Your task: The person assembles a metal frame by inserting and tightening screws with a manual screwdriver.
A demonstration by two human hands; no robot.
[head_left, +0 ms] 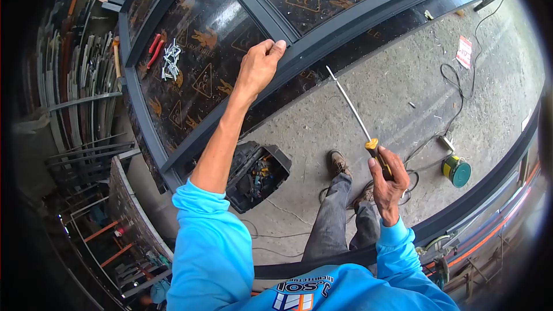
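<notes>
A long screwdriver (352, 109) with a yellow and black handle is in my right hand (391, 183), its shaft pointing up and left toward the frame edge, with a small screw-like piece at its tip. My left hand (262, 66) is closed, thumb against the curled fingers, above the joint of the dark grey metal frame (331, 31). What it holds, if anything, is hidden. On the dark printed board (201, 52) inside the frame lie a pile of screws (171, 59) and red-handled pliers (154, 52).
An open black toolbox (259, 175) stands on the concrete floor (397, 92) below the frame. Cables (455, 86) and a green-lidded tub (457, 171) are at the right. Metal profiles (86, 69) crowd the left side, near a wooden-handled hammer (117, 57).
</notes>
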